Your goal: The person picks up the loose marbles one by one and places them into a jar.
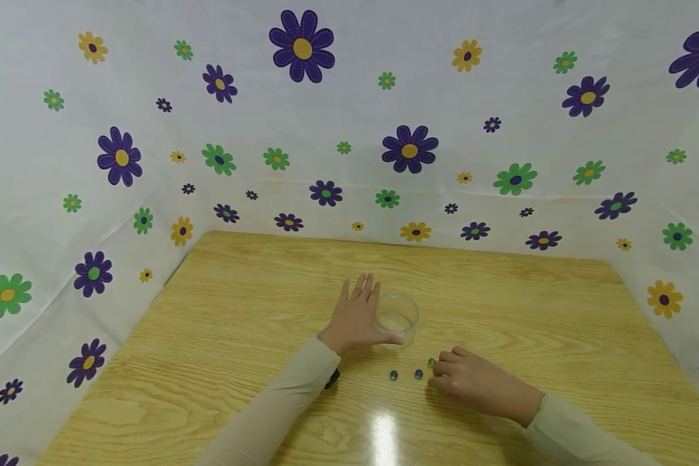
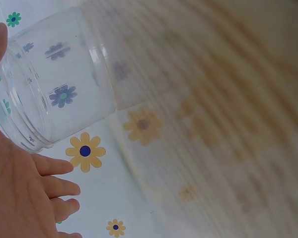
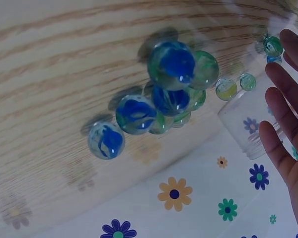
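A clear round jar [image 1: 397,316] stands on the wooden table, its rim facing up. Against its left side is my left hand [image 1: 356,317], fingers straight and thumb reaching across the jar's near side. The left wrist view shows the jar [image 2: 64,84] between thumb and fingers, with no marbles visible inside. To the right and nearer me, my right hand [image 1: 463,378] hovers low over glass marbles, fingers loosely bent. A blue marble [image 1: 419,373] and a green marble [image 1: 432,363] lie right by its fingertips. In the right wrist view, fingers [image 3: 288,94] are spread apart beside a green marble [image 3: 273,45].
Another marble [image 1: 393,375] lies in front of the jar. Several blue and green marbles [image 3: 134,114] cluster under the right wrist, mostly hidden by the hand in the head view. A white flowered cloth [image 1: 338,116] encloses the table [image 1: 256,278] at the back and both sides.
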A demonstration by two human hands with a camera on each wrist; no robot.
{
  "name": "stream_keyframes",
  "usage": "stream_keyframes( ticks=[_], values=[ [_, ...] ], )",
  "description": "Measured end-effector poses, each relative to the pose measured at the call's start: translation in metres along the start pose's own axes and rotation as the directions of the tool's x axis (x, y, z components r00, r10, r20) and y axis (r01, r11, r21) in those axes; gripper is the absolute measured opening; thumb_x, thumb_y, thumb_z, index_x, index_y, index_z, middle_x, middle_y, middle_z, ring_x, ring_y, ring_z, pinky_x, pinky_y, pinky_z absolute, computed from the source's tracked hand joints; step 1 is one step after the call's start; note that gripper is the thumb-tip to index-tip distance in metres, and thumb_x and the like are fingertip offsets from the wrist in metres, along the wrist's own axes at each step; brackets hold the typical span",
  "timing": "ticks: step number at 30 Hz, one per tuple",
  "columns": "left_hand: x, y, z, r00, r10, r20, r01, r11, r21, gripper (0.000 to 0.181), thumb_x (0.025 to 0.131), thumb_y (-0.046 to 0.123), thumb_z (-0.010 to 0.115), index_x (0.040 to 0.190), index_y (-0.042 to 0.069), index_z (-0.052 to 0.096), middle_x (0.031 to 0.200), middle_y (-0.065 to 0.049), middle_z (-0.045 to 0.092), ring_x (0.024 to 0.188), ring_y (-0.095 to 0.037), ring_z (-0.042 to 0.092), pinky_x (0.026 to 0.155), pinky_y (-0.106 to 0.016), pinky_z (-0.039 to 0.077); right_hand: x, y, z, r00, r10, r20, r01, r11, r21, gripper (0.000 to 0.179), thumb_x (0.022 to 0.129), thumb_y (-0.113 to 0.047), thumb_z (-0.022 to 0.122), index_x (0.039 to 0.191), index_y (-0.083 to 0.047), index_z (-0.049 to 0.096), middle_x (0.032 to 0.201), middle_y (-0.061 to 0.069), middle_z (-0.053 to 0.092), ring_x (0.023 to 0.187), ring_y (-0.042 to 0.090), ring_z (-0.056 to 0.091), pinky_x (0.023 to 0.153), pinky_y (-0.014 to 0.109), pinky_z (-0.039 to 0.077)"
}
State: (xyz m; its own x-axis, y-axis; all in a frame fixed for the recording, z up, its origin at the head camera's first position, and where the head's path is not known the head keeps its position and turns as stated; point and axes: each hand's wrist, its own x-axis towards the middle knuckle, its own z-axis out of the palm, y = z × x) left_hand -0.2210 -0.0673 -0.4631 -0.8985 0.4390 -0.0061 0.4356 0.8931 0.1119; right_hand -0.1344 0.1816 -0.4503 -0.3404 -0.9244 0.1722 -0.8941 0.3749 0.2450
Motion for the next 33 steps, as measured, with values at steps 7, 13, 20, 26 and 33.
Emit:
stream_keyframes(
  ticks=[7,13,20,26,33],
  values=[
    [0.0004,0.0001,0.0,1.0,-0.003,0.009,0.003,1.0,0.003,0.119,0.068,0.083,0.052,0.15,0.004,0.018,0.158,-0.016,0.011,0.148,-0.028,0.006,0.119,-0.052,0.004,0.0001,-0.0002,0.0014,1.0,-0.011,0.014,0.011,1.0,-0.026,0.03,0.064,-0.029,0.084,0.088,-0.021,0.068,0.084,-0.011,0.064,0.078,0.006,0.054,0.071,0.022,0.047],
    [0.0001,-0.0003,0.0002,1.0,-0.002,0.013,0.002,1.0,0.003,0.119,0.068,0.084,0.051,0.151,0.004,0.018,0.158,-0.016,0.01,0.148,-0.027,0.005,0.119,-0.051,0.004,0.0008,-0.0007,0.0033,0.999,-0.003,0.036,0.004,1.0,-0.024,0.023,0.07,-0.027,0.08,0.088,-0.021,0.068,0.082,-0.011,0.063,0.077,0.005,0.052,0.069,0.022,0.046],
    [-0.0011,0.0011,-0.0031,1.0,0.001,0.007,-0.001,1.0,-0.009,0.118,0.068,0.082,0.053,0.15,0.003,0.02,0.158,-0.016,0.012,0.148,-0.028,0.007,0.119,-0.051,0.004,0.002,-0.0009,0.0047,0.999,-0.008,0.037,0.01,0.999,-0.044,0.017,0.072,-0.025,0.078,0.084,-0.02,0.067,0.081,-0.011,0.063,0.075,0.005,0.05,0.067,0.021,0.043],
    [-0.0011,0.0013,-0.0042,1.0,-0.004,0.014,0.004,1.0,-0.004,0.118,0.068,0.082,0.052,0.15,0.004,0.019,0.158,-0.015,0.011,0.148,-0.027,0.006,0.119,-0.051,0.004,0.0031,-0.0026,0.0059,1.0,-0.024,0.018,0.025,0.997,-0.071,0.015,0.072,-0.022,0.078,0.08,-0.02,0.066,0.078,-0.012,0.062,0.071,0.005,0.047,0.064,0.02,0.039],
    [-0.0007,0.0012,-0.0037,1.0,-0.005,0.018,0.005,1.0,-0.001,0.118,0.068,0.082,0.053,0.15,0.004,0.02,0.158,-0.015,0.011,0.148,-0.027,0.006,0.119,-0.051,0.005,0.003,-0.002,0.0043,0.999,-0.008,0.044,0.011,0.998,-0.059,0.013,0.074,-0.021,0.076,0.08,-0.02,0.065,0.078,-0.012,0.062,0.072,0.005,0.047,0.065,0.021,0.04]
  ],
)
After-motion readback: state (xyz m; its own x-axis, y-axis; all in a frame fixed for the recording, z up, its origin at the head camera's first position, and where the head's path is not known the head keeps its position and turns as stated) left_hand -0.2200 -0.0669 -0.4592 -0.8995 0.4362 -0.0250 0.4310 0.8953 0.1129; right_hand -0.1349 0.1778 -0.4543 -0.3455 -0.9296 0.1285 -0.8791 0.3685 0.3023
